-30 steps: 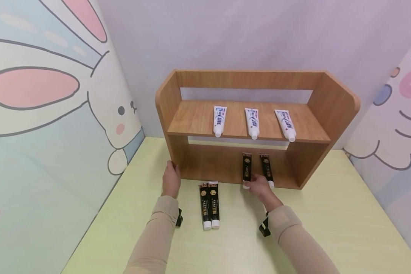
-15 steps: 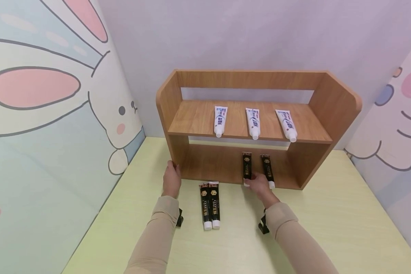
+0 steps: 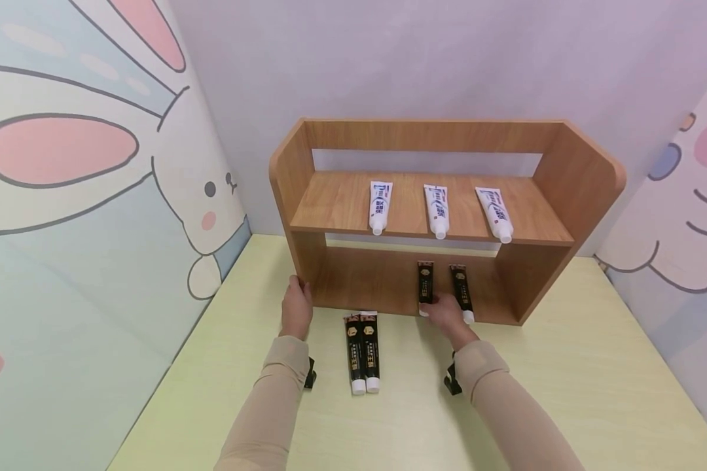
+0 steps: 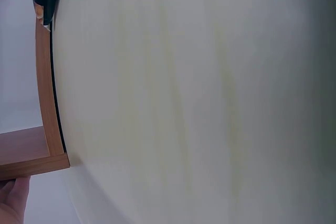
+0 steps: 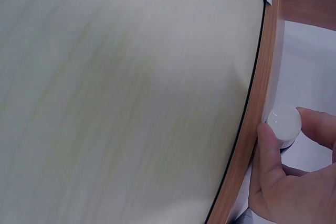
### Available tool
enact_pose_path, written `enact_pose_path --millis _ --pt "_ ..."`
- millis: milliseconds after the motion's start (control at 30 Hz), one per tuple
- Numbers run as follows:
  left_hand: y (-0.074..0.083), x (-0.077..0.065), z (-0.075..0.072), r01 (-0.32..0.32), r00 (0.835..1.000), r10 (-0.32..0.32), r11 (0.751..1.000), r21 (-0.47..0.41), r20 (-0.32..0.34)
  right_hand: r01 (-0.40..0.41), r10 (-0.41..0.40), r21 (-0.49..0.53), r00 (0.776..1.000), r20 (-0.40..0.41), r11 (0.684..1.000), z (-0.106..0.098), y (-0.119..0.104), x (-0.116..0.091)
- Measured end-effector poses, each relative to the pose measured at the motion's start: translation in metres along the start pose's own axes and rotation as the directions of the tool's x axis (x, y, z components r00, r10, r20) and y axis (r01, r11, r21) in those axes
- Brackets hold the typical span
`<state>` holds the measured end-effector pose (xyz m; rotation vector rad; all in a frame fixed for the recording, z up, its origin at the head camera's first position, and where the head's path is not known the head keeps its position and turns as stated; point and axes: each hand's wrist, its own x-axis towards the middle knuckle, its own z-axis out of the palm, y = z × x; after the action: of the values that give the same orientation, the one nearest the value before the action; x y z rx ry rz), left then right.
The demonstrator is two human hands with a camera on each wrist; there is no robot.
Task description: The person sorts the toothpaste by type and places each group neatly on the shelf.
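My right hand point(image 3: 446, 315) pinches the white cap point(image 5: 284, 123) of a black toothpaste tube point(image 3: 425, 282) lying on the lower board of a wooden shelf point(image 3: 365, 278). Thumb and finger sit on opposite sides of that cap in the right wrist view. Just to its right lies a second black toothpaste tube point(image 3: 461, 288), cap toward me. My left hand point(image 3: 296, 313) is at the lower front corner of the shelf's left side panel point(image 4: 34, 167), its fingers against the outer face. Between my arms, two more black tubes point(image 3: 362, 353) lie side by side on the table.
On the upper board three white toothpaste tubes point(image 3: 438, 210) lie spaced apart, caps toward the front. The shelf's right side panel point(image 3: 583, 190) stands beyond the right hand. A pale yellow table point(image 3: 601, 366) spreads around, with cartoon-printed walls point(image 3: 94, 294) at both sides.
The black tube under my right hand has slid slightly deeper onto the lower board, and the right hand has followed it. My left hand has stayed at the side panel.
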<state>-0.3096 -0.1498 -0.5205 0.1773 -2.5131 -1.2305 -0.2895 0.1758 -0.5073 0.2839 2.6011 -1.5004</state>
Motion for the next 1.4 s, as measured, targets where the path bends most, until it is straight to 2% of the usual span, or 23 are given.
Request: enact_pose_path --millis 333,600,867,1200,1400 --pt "0.003 -0.001 -0.001 0.021 1.0 -0.021 1.0 0.0 0.021 -0.015 0.016 -0.067 1.0 0.014 0.998 -0.003 -0.003 0.001" --pt "0.003 0.001 -0.001 0.043 0.998 -0.042 0.999 -0.007 0.042 0.025 -0.025 -0.121 1.0 0.001 0.992 -0.002 -0.001 0.0" --pt "0.001 0.004 0.001 0.031 0.999 -0.031 0.999 -0.017 0.032 0.066 -0.072 -0.137 0.997 -0.039 0.988 -0.003 -0.004 -0.007" --pt "0.003 0.002 -0.001 0.048 0.998 -0.047 0.999 -0.024 0.043 0.098 -0.1 -0.049 0.994 -0.039 0.994 0.004 -0.016 -0.022" --pt "0.002 0.001 0.0 0.066 0.997 -0.065 0.997 -0.026 0.048 0.132 -0.132 -0.031 0.991 0.013 0.991 0.017 -0.02 -0.032"
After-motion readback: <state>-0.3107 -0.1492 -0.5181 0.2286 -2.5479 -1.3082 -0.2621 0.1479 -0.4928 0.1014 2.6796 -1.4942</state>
